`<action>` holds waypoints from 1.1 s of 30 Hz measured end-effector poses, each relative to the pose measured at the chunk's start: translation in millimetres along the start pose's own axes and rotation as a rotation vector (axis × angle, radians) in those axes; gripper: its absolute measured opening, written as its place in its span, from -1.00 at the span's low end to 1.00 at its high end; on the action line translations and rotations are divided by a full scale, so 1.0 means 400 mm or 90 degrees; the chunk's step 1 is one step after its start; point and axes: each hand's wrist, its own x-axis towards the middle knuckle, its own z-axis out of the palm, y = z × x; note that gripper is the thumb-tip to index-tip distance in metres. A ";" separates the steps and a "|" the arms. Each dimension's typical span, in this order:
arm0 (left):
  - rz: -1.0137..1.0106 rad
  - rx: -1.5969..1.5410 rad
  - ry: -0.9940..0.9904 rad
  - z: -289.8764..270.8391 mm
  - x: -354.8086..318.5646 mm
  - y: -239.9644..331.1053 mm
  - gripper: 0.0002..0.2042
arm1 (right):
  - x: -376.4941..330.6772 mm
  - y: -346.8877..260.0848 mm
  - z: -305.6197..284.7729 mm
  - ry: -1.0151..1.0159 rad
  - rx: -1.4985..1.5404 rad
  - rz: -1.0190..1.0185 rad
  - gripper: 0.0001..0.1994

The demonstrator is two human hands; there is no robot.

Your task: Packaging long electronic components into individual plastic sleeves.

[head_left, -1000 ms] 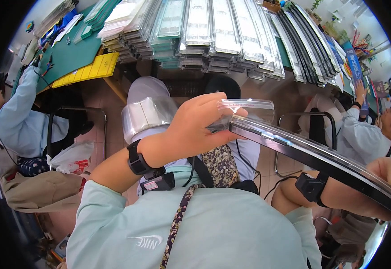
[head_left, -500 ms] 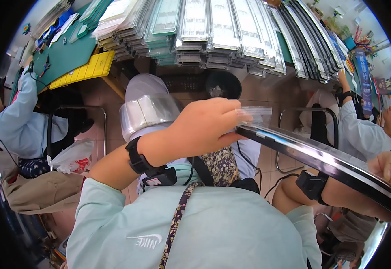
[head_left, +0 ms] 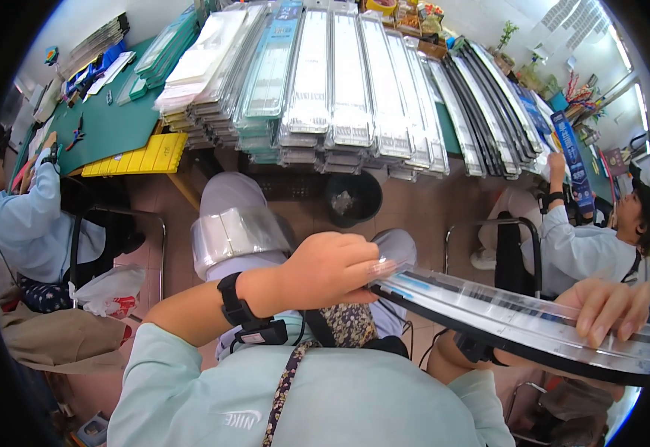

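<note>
A long, narrow case (head_left: pixel 481 306) with a black base, white inside and clear plastic cover lies slantwise across my front, right of the middle. My left hand (head_left: pixel 338 270) is closed on its left end, where a bit of clear plastic shows at the fingertips. Toward the other end my right hand (head_left: pixel 609 305) holds the case, fingers laid over the clear cover; the underside of its grip is hidden. A curved clear plastic sheet (head_left: pixel 239 237) rests over my left thigh. Both wrists carry black bands with small boxes.
Stacks of long clear cases (head_left: pixel 310 89) reach the edge of the green table (head_left: pixel 109 112). Below stands a black bin (head_left: pixel 355 200) with clear scraps. Co-workers sit at left (head_left: pixel 31 208) and right (head_left: pixel 585 238). A yellow panel (head_left: pixel 135 155) juts from the table's left part.
The case has come lower in the picture and turned so its white inside shows more. My right hand's fingers now lie over the cover. My left hand stays on the left end.
</note>
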 end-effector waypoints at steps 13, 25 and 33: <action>0.034 0.026 -0.053 -0.032 0.055 0.026 -0.47 | 0.005 0.033 0.049 -0.048 0.036 -0.042 -0.81; 0.072 0.054 -0.025 -0.080 0.108 0.066 -0.48 | 0.002 0.056 0.096 -0.005 0.060 -0.077 -0.73; 0.074 0.067 -0.038 -0.126 0.165 0.119 -0.53 | -0.019 0.073 0.096 0.010 0.044 -0.084 -0.48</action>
